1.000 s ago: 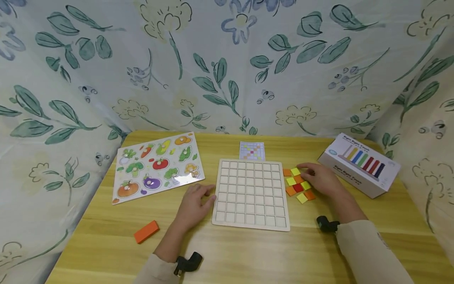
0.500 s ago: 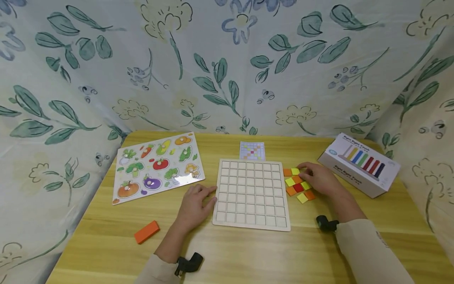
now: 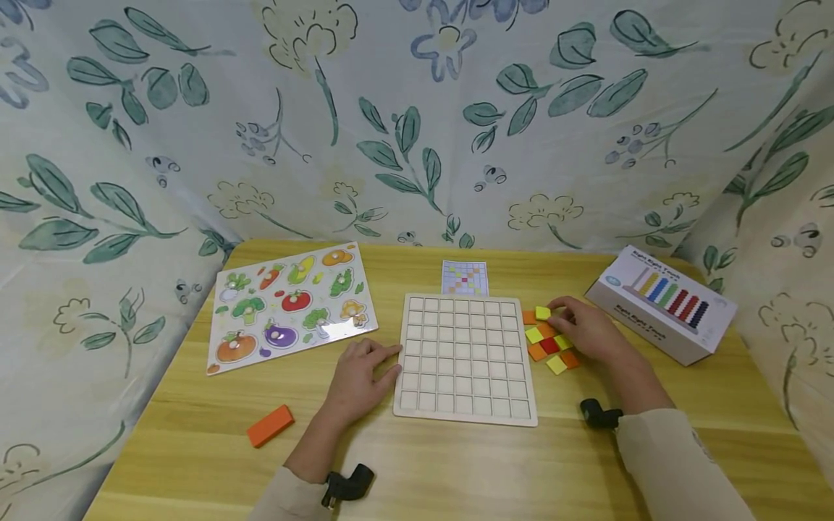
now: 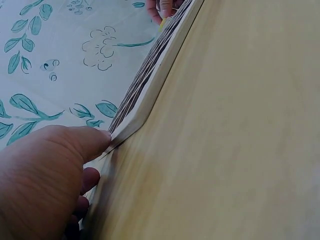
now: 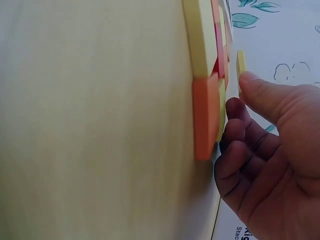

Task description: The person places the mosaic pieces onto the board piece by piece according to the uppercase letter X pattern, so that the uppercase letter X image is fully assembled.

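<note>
In the head view, a pale wooden grid board [image 3: 465, 359] lies flat in the middle of the table. My left hand [image 3: 360, 380] rests at its left edge; in the left wrist view the thumb [image 4: 92, 141] touches the board's rim [image 4: 150, 102]. Right of the board, my right hand [image 3: 584, 328] pinches a yellow square tile [image 3: 542, 313] between thumb and fingers. That yellow tile [image 5: 241, 67] is raised off the table in the right wrist view. Below it lie several loose tiles: orange [image 3: 537, 352], yellow [image 3: 557, 364] and one red [image 3: 549, 345].
Behind the board is a small printed pattern card [image 3: 465, 278]. A vegetable peg puzzle [image 3: 260, 339] lies at the back left, an orange block [image 3: 270, 426] at the front left. A white toy box [image 3: 661, 304] stands at the back right. Patterned cloth [image 3: 417, 181] rises behind the table.
My right hand has taken hold of the yellow tile at the top of the group and lifted it slightly. The left hand has stayed at the board's edge.
</note>
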Tool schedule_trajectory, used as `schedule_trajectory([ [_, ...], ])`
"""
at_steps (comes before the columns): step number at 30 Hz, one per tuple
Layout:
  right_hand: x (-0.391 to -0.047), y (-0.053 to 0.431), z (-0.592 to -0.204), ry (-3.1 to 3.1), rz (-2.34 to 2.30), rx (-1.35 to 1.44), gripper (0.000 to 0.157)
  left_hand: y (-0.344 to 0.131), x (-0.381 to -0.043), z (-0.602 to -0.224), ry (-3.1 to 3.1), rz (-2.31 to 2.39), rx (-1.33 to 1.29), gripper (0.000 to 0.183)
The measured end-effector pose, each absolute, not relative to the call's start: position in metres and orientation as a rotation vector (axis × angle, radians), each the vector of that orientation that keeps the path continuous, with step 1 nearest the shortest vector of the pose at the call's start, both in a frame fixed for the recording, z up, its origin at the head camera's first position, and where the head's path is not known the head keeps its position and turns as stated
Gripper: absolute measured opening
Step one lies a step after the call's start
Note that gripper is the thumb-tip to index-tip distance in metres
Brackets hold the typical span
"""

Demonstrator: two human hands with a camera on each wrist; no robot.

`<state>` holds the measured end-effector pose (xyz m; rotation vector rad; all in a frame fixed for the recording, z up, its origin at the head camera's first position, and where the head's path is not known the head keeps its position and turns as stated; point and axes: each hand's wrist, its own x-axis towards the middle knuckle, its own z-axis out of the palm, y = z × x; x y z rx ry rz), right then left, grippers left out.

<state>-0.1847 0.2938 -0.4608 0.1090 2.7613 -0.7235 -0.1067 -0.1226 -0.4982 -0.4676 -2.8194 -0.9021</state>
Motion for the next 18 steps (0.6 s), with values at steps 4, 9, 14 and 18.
schedule_trajectory([
  [4,-0.182,0.285,-0.456,2.766,-0.752,0.063,0.043,-0.123,-0.107,-0.499,-2.813,-0.892,-0.468,0.034],
  [9,-0.179,0.267,-0.447,2.791,-0.786,-0.006,0.040,-0.123,-0.107,-0.500,-2.805,-0.889,-0.474,0.035],
  [14,-0.178,0.246,-0.440,2.783,-0.844,-0.100,0.038,-0.123,-0.107,-0.501,-2.806,-0.890,-0.470,0.035],
  [18,-0.177,0.226,-0.438,2.757,-0.869,-0.153,0.037,-0.123,-0.107,-0.501,-2.805,-0.887,-0.469,0.035],
])
